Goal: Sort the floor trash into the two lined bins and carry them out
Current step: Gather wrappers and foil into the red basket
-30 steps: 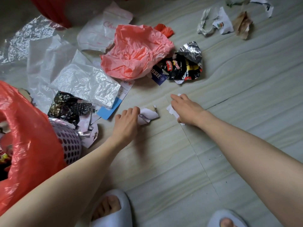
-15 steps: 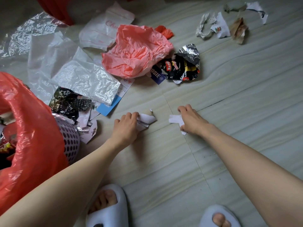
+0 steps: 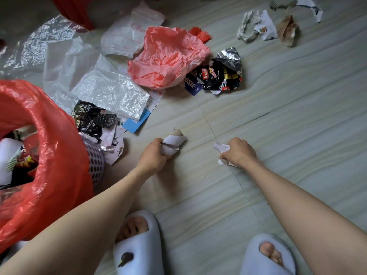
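Note:
My left hand (image 3: 154,155) grips a crumpled white and tan paper scrap (image 3: 174,140) just above the floor. My right hand (image 3: 239,152) grips a smaller white paper scrap (image 3: 220,147) a little to the right. At the left stands a perforated white bin (image 3: 95,161) lined with a red bag (image 3: 49,155), with wrappers inside. Beyond my hands lie a pink plastic bag (image 3: 168,56), a black snack wrapper (image 3: 220,76), clear plastic sheets (image 3: 107,90) and a foil wrapper (image 3: 91,119). A second red bag (image 3: 75,10) shows at the top left.
Torn paper and a brown scrap (image 3: 266,26) lie at the far right. Small paper bits (image 3: 113,147) sit beside the bin. My feet in pale slippers (image 3: 139,249) stand at the bottom. The floor is light tile.
Both hands have closed round their paper scraps and drawn them back toward me; earlier the fingers were only reaching onto them.

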Demonstrator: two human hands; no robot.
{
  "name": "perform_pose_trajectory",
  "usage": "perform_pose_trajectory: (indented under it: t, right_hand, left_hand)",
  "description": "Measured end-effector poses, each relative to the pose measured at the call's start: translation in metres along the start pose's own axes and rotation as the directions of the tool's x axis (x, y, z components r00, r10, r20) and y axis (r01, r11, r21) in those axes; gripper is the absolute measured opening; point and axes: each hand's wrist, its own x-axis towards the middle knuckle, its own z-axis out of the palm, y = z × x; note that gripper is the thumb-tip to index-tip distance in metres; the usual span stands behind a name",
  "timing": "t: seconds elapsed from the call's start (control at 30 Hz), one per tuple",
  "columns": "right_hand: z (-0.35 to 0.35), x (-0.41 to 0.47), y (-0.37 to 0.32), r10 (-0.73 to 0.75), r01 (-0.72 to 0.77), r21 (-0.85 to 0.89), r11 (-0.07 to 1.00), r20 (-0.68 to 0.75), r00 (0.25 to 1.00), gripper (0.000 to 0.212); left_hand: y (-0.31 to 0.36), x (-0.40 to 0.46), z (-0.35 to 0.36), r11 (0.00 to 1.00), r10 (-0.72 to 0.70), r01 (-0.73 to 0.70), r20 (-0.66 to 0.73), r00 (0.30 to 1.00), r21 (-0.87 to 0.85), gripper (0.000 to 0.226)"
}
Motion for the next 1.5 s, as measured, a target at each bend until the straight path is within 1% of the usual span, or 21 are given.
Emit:
perform_pose_trajectory:
  t: [0.1, 0.2, 0.27, 0.33, 0.43, 0.5, 0.57, 0.63, 0.73, 0.83, 0.87, 0.9, 0.97, 1.03, 1.1, 1.17, 1.23, 1.3, 1.37, 1.43, 1.5]
  right_hand:
    - [0.002, -0.007, 0.001, 0.052, -0.051, 0.273, 0.961, 0.003, 0.999, 0.029]
    - [-0.004, -0.014, -0.008, 0.046, -0.049, 0.56, 0.827, 0.02, 0.999, 0.027]
    - [-0.015, -0.025, -0.023, 0.013, -0.024, 0.686, 0.728, 0.02, 1.0, 0.027]
    - [-0.031, -0.042, -0.046, -0.015, 0.023, 0.765, 0.643, -0.017, 1.0, 0.024]
    - [-0.061, -0.073, -0.09, -0.077, 0.115, 0.872, 0.476, -0.088, 0.993, 0.01]
    - [-0.08, -0.093, -0.121, -0.167, 0.186, 0.888, 0.42, -0.125, 0.978, 0.006]
    - [-0.091, -0.116, -0.154, -0.22, 0.242, 0.886, 0.395, -0.164, 0.962, 0.012]
    - [-0.094, -0.141, -0.189, -0.258, 0.278, 0.872, 0.404, -0.183, 0.949, 0.015]
    - [-0.083, -0.181, -0.24, -0.393, 0.324, 0.825, 0.462, -0.137, 0.909, 0.029]
    - [-0.061, -0.216, -0.29, -0.469, 0.346, 0.796, 0.497, -0.089, 0.879, 0.017]
    - [-0.051, -0.225, -0.306, -0.485, 0.356, 0.774, 0.525, -0.072, 0.871, 0.02]
    - [-0.042, -0.234, -0.318, -0.491, 0.366, 0.738, 0.568, -0.053, 0.87, 0.025]
    - [-0.023, -0.249, -0.339, -0.497, 0.381, 0.679, 0.628, -0.027, 0.867, 0.022]
    - [-0.012, -0.262, -0.35, -0.492, 0.333, 0.66, 0.674, 0.063, 0.869, 0.017]
    - [0.0, -0.279, -0.356, -0.47, 0.312, 0.622, 0.719, 0.105, 0.876, 0.015]
    - [0.009, -0.297, -0.36, -0.493, 0.394, 0.505, 0.768, 0.072, 0.867, 0.025]
    - [0.015, -0.321, -0.365, -0.534, 0.468, 0.368, 0.804, 0.099, 0.84, 0.039]
    - [0.024, -0.346, -0.375, -0.584, 0.533, 0.265, 0.804, 0.179, 0.792, 0.042]
    - [0.037, -0.369, -0.389, -0.651, 0.641, 0.122, 0.758, 0.205, 0.731, 0.04]
    - [0.054, -0.39, -0.407, -0.735, 0.755, -0.011, 0.656, 0.218, 0.642, 0.036]
    - [0.081, -0.421, -0.426, -0.779, 0.828, -0.126, 0.546, 0.288, 0.557, 0.028]
  left_hand:
    - [0.002, -0.006, -0.011, 1.0, -0.026, 0.025, 0.034, 0.999, 0.015, 0.045]
    - [0.01, -0.012, -0.03, 0.998, 0.02, -0.022, 0.04, 0.999, 0.055, 0.046]
    - [0.022, -0.02, -0.048, 0.997, 0.069, -0.069, 0.001, 0.998, 0.03, 0.045]
    - [0.034, -0.031, -0.07, 0.99, 0.13, -0.134, -0.106, 0.986, -0.033, 0.042]
    - [0.048, -0.054, -0.112, 0.953, 0.192, -0.249, -0.291, 0.937, -0.171, 0.045]
    - [0.055, -0.07, -0.143, 0.921, 0.221, -0.323, -0.394, 0.892, -0.216, 0.043]
    - [0.053, -0.089, -0.172, 0.888, 0.223, -0.389, -0.51, 0.831, -0.245, 0.038]
    - [0.041, -0.108, -0.198, 0.861, 0.174, -0.417, -0.604, 0.778, -0.29, 0.036]
    - [0.006, -0.137, -0.229, 0.836, 0.018, -0.392, -0.695, 0.719, -0.384, 0.037]
    - [-0.041, -0.169, -0.252, 0.819, -0.166, -0.332, -0.747, 0.644, -0.468, 0.039]
    - [-0.06, -0.18, -0.256, 0.807, -0.216, -0.314, -0.744, 0.632, -0.501, 0.039]
    - [-0.077, -0.19, -0.257, 0.791, -0.254, -0.303, -0.735, 0.628, -0.531, 0.04]
    - [-0.112, -0.211, -0.259, 0.755, -0.325, -0.282, -0.711, 0.623, -0.592, 0.041]
    - [-0.135, -0.226, -0.259, 0.71, -0.377, -0.286, -0.69, 0.618, -0.643, 0.037]
    - [-0.157, -0.245, -0.259, 0.665, -0.415, -0.307, -0.678, 0.606, -0.681, 0.035]
    - [-0.177, -0.264, -0.258, 0.639, -0.45, -0.303, -0.663, 0.598, -0.707, 0.036]
    - [-0.193, -0.284, -0.255, 0.609, -0.474, -0.314, -0.652, 0.591, -0.728, 0.034]
    - [-0.209, -0.303, -0.253, 0.598, -0.504, -0.33, -0.662, 0.554, -0.731, 0.033]
    - [-0.227, -0.323, -0.254, 0.584, -0.551, -0.336, -0.665, 0.504, -0.739, 0.036]
    - [-0.245, -0.346, -0.259, 0.557, -0.605, -0.335, -0.648, 0.463, -0.76, 0.04]
    - [-0.271, -0.374, -0.263, 0.544, -0.662, -0.346, -0.644, 0.383, -0.765, 0.043]
